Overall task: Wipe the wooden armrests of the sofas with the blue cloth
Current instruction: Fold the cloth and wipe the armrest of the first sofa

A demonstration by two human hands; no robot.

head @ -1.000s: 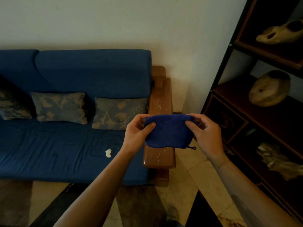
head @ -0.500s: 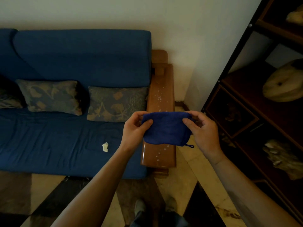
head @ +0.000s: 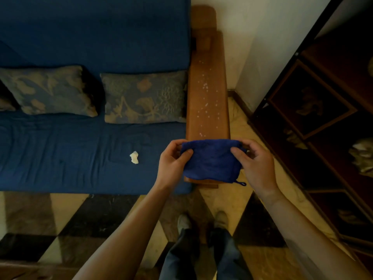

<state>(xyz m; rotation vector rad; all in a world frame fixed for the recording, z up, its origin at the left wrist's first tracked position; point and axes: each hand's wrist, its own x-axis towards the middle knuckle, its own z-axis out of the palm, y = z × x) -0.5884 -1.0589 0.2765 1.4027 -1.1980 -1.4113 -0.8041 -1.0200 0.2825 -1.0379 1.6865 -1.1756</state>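
A folded blue cloth [head: 212, 160] is stretched between both hands above the near end of a wooden armrest [head: 207, 93]. My left hand [head: 171, 164] pinches its left edge and my right hand [head: 256, 164] pinches its right edge. White specks are scattered along the armrest's top. The armrest runs along the right side of a blue sofa [head: 80, 148]. The cloth hides the armrest's front end, and a small loop hangs from the cloth's lower right corner.
Two patterned cushions [head: 143, 98] lean on the sofa back, and a small white crumpled scrap [head: 134, 157] lies on the seat. A dark wooden shelf unit [head: 323, 110] stands close on the right. My feet [head: 201, 221] are on a chequered tile floor.
The view has tilted down and closer to the sofa, so the armrest and my feet show more. Both hands keep hold of the cloth, now lower over the armrest's near end.
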